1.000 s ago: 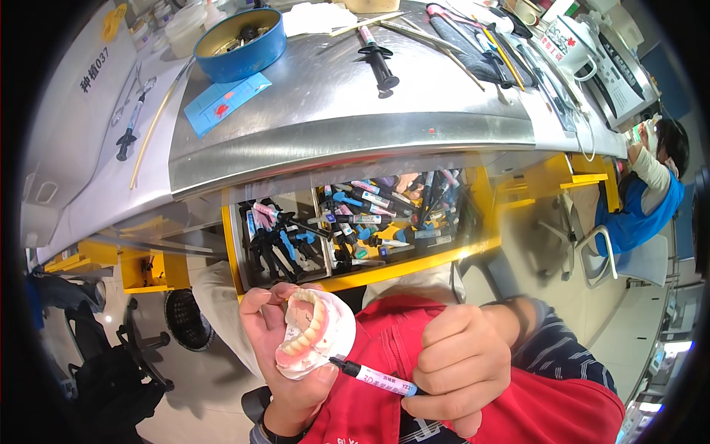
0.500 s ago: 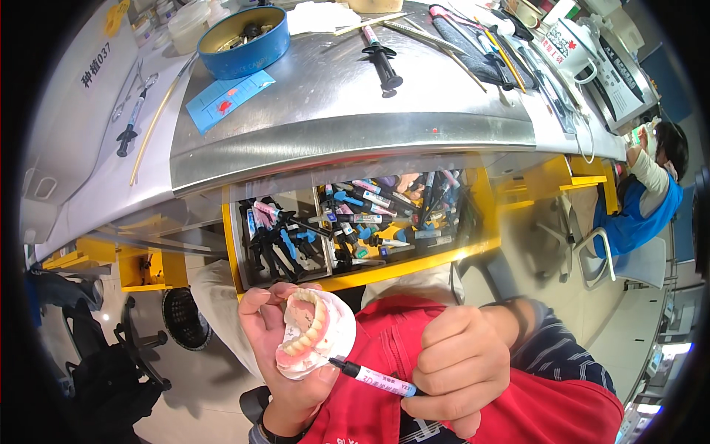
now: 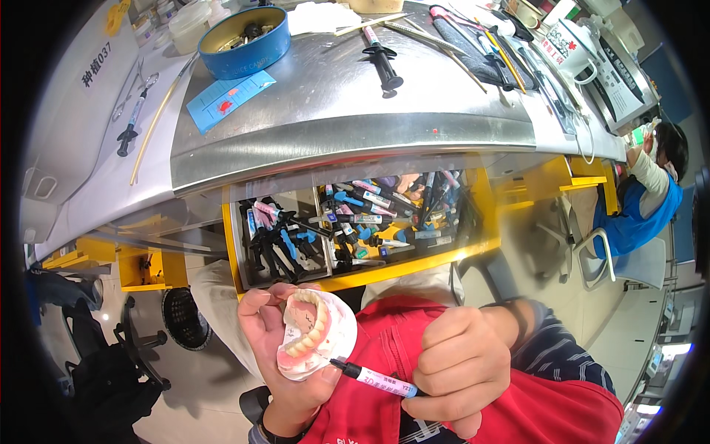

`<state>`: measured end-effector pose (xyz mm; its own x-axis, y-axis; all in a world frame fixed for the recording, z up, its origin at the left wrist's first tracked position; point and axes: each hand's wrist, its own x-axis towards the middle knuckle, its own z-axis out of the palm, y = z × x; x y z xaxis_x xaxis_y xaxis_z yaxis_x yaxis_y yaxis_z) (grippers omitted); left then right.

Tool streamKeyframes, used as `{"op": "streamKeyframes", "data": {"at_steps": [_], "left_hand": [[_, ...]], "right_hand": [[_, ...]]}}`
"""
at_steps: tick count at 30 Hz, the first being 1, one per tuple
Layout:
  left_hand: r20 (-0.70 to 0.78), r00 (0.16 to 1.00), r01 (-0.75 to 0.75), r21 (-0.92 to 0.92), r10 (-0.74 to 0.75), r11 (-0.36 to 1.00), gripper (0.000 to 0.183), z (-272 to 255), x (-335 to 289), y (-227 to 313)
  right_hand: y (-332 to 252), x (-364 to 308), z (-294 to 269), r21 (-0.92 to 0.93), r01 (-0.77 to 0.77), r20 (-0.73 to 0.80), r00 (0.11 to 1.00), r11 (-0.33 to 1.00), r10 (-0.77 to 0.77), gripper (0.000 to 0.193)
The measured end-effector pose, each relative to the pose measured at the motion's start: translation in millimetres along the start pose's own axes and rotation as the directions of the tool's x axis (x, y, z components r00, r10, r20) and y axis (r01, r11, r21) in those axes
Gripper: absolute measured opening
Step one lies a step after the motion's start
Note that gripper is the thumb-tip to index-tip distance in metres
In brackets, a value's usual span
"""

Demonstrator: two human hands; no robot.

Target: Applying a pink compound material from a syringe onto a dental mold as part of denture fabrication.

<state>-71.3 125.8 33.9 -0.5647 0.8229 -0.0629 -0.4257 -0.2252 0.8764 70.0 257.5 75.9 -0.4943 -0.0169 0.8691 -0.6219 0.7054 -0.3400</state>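
Observation:
My left hand [image 3: 285, 385] is closed round a dental model [image 3: 336, 333], a pale plaster cast with pink gum and a curved row of cream teeth. In my right hand [image 3: 462, 362] is a syringe [image 3: 384, 382] with a pink-white label and a black front end. Its thin tip points left and lies at the model's lower edge, by the pink gum; whether it touches I cannot tell. My curled fingers hide the syringe's rear end. Both hands are over my red apron [image 3: 547, 403], just below the open drawer.
A yellow-edged open drawer [image 3: 414, 271] holds many syringes in two compartments. On the steel-topped bench [image 3: 318, 96] are a blue round tin [image 3: 248, 53], a blue card [image 3: 229, 100], a black syringe [image 3: 382, 66], tools on a dark cloth and a white mug [image 3: 569, 48]. A person in blue [image 3: 643, 207] sits at right.
The dental model has tilted very slightly in my left hand. My right hand and the syringe have hardly moved.

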Motion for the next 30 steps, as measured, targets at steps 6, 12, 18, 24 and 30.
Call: {"op": "streamKeyframes", "data": {"at_steps": [6, 12, 18, 24, 30], "left_hand": [[-0.006, 1.000, 0.008, -0.037, -0.008, 0.999, 0.092, -1, -1, -1], [-0.001, 1.000, 0.014, -0.040, -0.015, 0.999, 0.091, -1, -1, 0], [-0.007, 0.999, 0.035, -0.080, -0.036, 0.996, 0.092, 2, -2, 4], [-0.023, 1.000, 0.006, -0.033, -0.007, 0.999, 0.093, 10, -2, 6], [-0.021, 1.000, 0.019, -0.035, -0.020, 0.999, 0.096, 8, -3, 6]], "right_hand": [[3, 3, -6, 0.059, -0.020, 0.116, 0.993, 0.998, 0.013, 0.056], [3, 3, -6, 0.046, -0.018, 0.122, 0.992, 0.999, 0.013, 0.056], [2, 4, -6, 0.050, -0.020, 0.135, 0.991, 0.999, 0.013, 0.055], [2, 2, -3, 0.028, -0.009, 0.106, 0.994, 1.000, 0.006, 0.055], [-2, 1, -3, 0.019, -0.014, 0.101, 0.995, 1.000, 0.012, 0.041]]}}
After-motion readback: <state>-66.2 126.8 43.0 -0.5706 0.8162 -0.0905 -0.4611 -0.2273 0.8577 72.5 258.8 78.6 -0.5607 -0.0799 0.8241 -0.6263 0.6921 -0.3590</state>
